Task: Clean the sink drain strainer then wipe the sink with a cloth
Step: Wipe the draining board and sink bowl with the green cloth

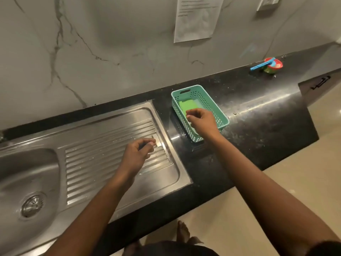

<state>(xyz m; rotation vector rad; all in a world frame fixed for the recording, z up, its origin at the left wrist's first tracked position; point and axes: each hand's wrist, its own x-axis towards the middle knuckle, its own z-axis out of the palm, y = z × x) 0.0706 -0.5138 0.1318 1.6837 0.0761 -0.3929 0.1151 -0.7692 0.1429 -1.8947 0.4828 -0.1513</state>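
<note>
The right hand (201,122) is hovering inside the basket (219,115), fingers curling together just above the green sponge (186,106), while the strainer (33,205) is sitting far left, nearer the loosely curled left hand (136,154).

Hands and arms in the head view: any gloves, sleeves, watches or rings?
Both are bare. The left hand and right hand wear no gloves, and no rings show on the visible fingers. Both forearms are uncovered up to the frame's bottom edge, with no sleeves, watch or wristband in view. Fingernails look short and unpainted.
</note>
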